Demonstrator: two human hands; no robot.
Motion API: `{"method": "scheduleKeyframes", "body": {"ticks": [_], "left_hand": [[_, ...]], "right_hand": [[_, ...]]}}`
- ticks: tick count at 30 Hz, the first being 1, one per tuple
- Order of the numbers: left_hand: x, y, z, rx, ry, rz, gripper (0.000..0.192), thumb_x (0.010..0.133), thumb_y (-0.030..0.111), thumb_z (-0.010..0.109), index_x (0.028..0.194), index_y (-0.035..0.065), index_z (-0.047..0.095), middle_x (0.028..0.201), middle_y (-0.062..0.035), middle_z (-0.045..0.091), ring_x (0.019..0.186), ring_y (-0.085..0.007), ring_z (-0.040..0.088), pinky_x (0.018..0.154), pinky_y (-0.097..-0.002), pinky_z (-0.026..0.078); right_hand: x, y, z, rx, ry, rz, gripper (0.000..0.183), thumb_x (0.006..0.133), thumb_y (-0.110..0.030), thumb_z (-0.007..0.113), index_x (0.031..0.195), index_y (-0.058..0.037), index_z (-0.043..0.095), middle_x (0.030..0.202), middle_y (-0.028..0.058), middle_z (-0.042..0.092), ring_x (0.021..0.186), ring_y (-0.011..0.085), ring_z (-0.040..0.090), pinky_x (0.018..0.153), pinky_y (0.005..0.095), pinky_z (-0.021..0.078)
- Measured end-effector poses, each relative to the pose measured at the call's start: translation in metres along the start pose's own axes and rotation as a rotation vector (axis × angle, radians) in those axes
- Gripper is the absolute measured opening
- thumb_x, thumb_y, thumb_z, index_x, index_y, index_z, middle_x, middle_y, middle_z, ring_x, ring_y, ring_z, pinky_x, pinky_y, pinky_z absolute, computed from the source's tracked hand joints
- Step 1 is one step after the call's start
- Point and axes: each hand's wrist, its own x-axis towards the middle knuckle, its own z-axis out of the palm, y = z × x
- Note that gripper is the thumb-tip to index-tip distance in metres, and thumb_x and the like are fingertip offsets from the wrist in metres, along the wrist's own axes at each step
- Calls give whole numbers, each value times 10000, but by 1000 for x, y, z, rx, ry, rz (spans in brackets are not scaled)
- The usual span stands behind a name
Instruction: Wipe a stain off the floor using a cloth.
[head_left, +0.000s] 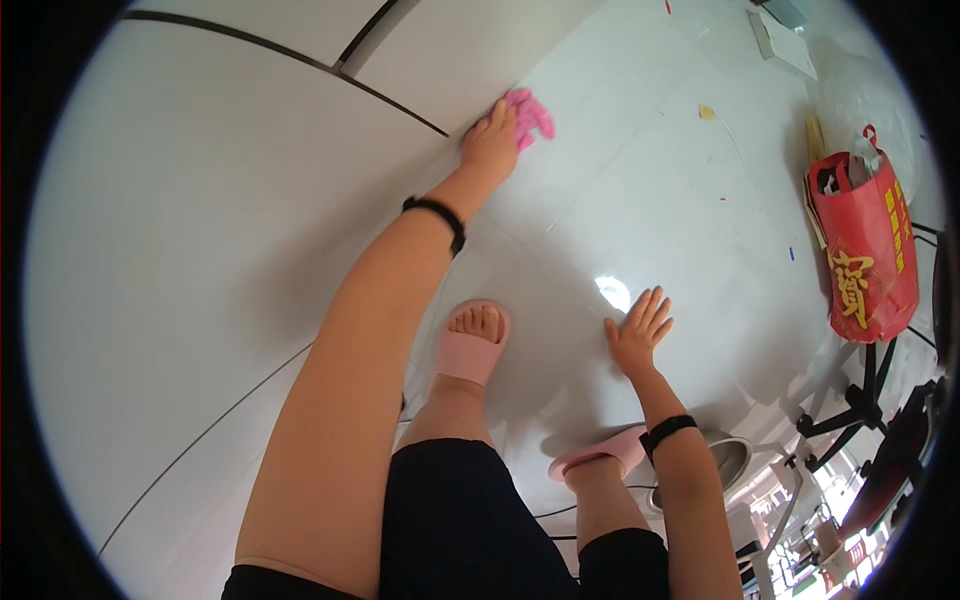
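Observation:
My left hand (491, 144) presses on a bunched pink cloth (531, 118), low against the white cabinet front (420, 64) where it meets the glossy tiled floor (555, 255). Part of the cloth sticks out past the hand; the rest is hidden under the palm and fingers. Farther right and nearer my feet, my right hand (640, 330) is spread flat over the floor with nothing in it, beside a bright light reflection. Black bands circle both wrists. My feet, in pink slide sandals (471, 352), are between and below the hands.
A red paper bag (866, 255) bearing yellow writing stands at the right, by a clear plastic bag and a black wheeled chair base (859, 409). A white box (781, 45) lies at the upper right. Small scraps, one yellowish (706, 112), dot the floor. A round metal vessel (731, 459) is behind my right forearm.

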Motion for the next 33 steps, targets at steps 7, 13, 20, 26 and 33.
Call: {"method": "scheduleKeyframes", "body": {"ticks": [7, 13, 20, 26, 33], "left_hand": [[-48, -20, 9, 63, 149, 82, 414, 820, 101, 431, 1224, 16, 393, 1299, -166, 402, 1010, -329, 511, 832, -413, 432], [-282, -97, -15, 70, -231, -140, 482, 796, 33, 446, 1262, -45, 351, 1315, -194, 368, 982, -341, 503, 836, -407, 422], [-308, -94, 5, 267, -148, -505, 545, 813, 57, 461, 1303, -78, 263, 1372, -231, 251, 1083, -355, 423, 941, -407, 342], [-275, -76, 19, 263, 39, -745, 508, 824, 96, 479, 1268, -87, 314, 1320, -238, 307, 1098, -376, 413, 939, -413, 344], [-208, -49, 27, 268, 109, -761, 501, 810, 148, 522, 1208, -112, 362, 1222, -263, 368, 1089, -370, 445, 859, -369, 429]], "right_hand": [[-1, -5, -3, 59, -33, 6, 883, 823, -401, 538, 1354, 89, 30, 1435, 254, -26, 1311, 461, -48, 997, 627, 14], [0, 2, -5, 42, 14, -21, 859, 834, -401, 521, 1352, 92, 45, 1429, 268, -11, 1303, 479, -31, 984, 643, 30], [-1, -1, 3, 22, 69, -46, 863, 837, -411, 516, 1354, 91, 41, 1432, 262, -9, 1306, 473, -29, 984, 644, 31], [0, -3, 1, 4, 34, -17, 878, 834, -415, 518, 1361, 79, 18, 1444, 236, -30, 1316, 447, -58, 1003, 618, 10], [1, -4, -3, 5, -45, 24, 857, 846, -404, 484, 1359, 82, 0, 1443, 233, -55, 1319, 432, -87, 1012, 595, -23]]}}
